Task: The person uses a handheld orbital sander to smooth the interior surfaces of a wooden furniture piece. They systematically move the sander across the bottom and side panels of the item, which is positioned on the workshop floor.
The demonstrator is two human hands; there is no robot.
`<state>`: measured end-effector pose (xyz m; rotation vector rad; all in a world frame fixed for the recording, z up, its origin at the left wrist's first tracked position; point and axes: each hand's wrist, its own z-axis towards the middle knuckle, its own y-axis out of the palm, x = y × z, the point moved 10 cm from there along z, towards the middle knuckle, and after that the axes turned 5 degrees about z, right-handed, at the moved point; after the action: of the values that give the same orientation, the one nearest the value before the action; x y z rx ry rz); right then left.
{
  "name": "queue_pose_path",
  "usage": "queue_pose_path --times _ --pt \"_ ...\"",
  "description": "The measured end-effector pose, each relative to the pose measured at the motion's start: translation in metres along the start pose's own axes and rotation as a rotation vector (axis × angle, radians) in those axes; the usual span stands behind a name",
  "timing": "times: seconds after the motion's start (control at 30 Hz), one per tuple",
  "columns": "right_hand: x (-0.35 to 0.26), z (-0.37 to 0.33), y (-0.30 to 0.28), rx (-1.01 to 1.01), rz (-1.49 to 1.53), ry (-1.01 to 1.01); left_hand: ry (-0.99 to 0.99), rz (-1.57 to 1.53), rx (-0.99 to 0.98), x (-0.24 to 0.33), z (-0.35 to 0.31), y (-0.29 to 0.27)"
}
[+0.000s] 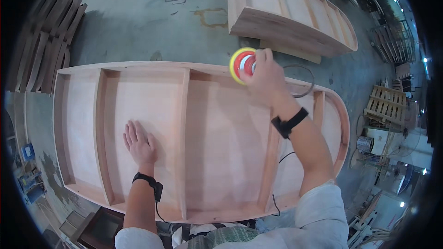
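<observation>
A long pale wooden cabinet frame (226,143) lies before me, with crosswise dividers, a flat inner panel and a rounded right end. My left hand (140,145) rests on that panel in the second compartment from the left, fingers stretched out. Over the far edge, right of the middle, my right hand (266,71) grips a round red sander (237,64) with a yellow disc rim. The sander is tilted, its disc side facing left. Whether the disc touches the edge I cannot tell. A dark hose or cord (310,85) loops behind my right wrist.
A second, similar wooden frame (286,27) sits on the floor at the far right. Dark curved boards (50,41) are stacked at the far left. A wooden pallet (386,104) and a metal can (364,144) stand to the right. A thin black cable (275,200) crosses the frame's near edge.
</observation>
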<state>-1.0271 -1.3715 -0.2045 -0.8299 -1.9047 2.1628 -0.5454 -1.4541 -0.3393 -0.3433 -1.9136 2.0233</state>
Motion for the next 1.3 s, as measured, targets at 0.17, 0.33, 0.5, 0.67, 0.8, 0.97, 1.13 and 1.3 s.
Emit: queue_pose_path --times 0.17,0.33,0.5,0.67,0.8,0.97,1.13,1.3 --pt "0.065 0.112 0.053 -0.683 0.105 0.305 0.035 -0.022 0.041 -0.001 0.005 -0.001" --pt "0.041 0.113 0.068 -0.896 0.100 0.424 0.038 -0.019 0.034 -0.003 0.007 -0.002" --pt "-0.022 0.085 0.029 -0.389 0.091 -0.098 0.028 -0.004 0.006 -0.008 0.004 0.004" --pt "-0.050 -0.029 0.000 0.247 -0.007 -0.268 0.051 0.015 -0.024 -0.005 0.002 0.001" --pt "-0.052 -0.075 0.025 0.477 -0.125 -0.476 0.082 0.001 -0.029 0.004 0.003 0.002" --pt "-0.089 -0.024 0.018 0.374 -0.043 -0.270 0.056 0.003 -0.028 -0.003 0.002 0.000" --pt "-0.052 0.101 0.051 -0.304 0.051 0.210 0.052 -0.004 -0.013 -0.008 0.002 -0.001" --pt "-0.031 0.142 0.105 -0.844 0.043 0.401 0.057 -0.024 0.000 -0.005 0.006 0.002"
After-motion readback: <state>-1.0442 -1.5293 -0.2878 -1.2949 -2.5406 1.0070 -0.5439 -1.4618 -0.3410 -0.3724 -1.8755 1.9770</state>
